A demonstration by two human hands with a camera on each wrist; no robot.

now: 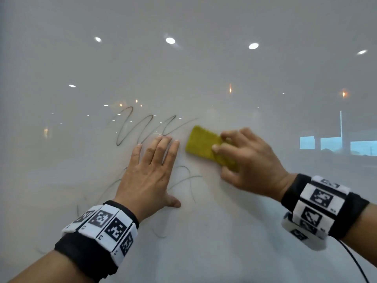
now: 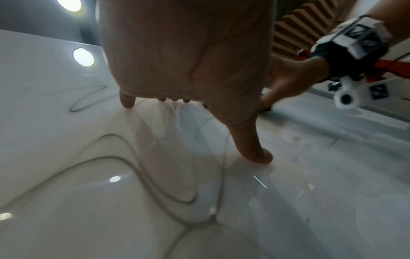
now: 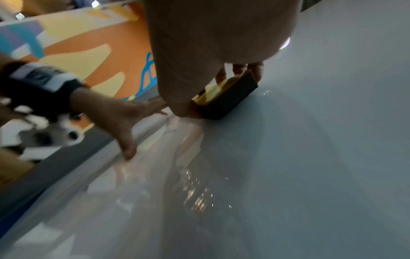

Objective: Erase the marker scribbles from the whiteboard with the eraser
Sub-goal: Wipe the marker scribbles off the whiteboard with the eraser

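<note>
The person stands close to the whiteboard [image 1: 204,78], both arms raised to it. The left hand [image 1: 149,172] lies flat against the glossy white surface, fingers straight and side by side, the thumb splayed out low — nothing held in it. From the left wrist view, the fingertips [image 2: 127,101] and thumb touch the board while the palm arches a little off it.

The right hand [image 1: 251,162] grips the eraser [image 1: 204,144], a yellow block with a dark felt underside (the dark face shows best in the right wrist view [image 3: 226,98]). Its fingers are curled over the top and the thumb is pinched in at the lower edge, and the felt sits flat on the board just to the right of the left hand's fingertips, not touching them.

The marker scribbles [image 1: 142,127] are thin dark loops. One zigzag run sits above the left hand's fingers, its tail reaching toward the eraser's upper corner; more loops curl under and around the left palm and trail down toward the wrist. To the right of the eraser the board is faintly smudged.

Both wrists wear black bands with black-and-white marker tiles [image 1: 106,225] — ceiling lights glint as reflections across the board.
</note>
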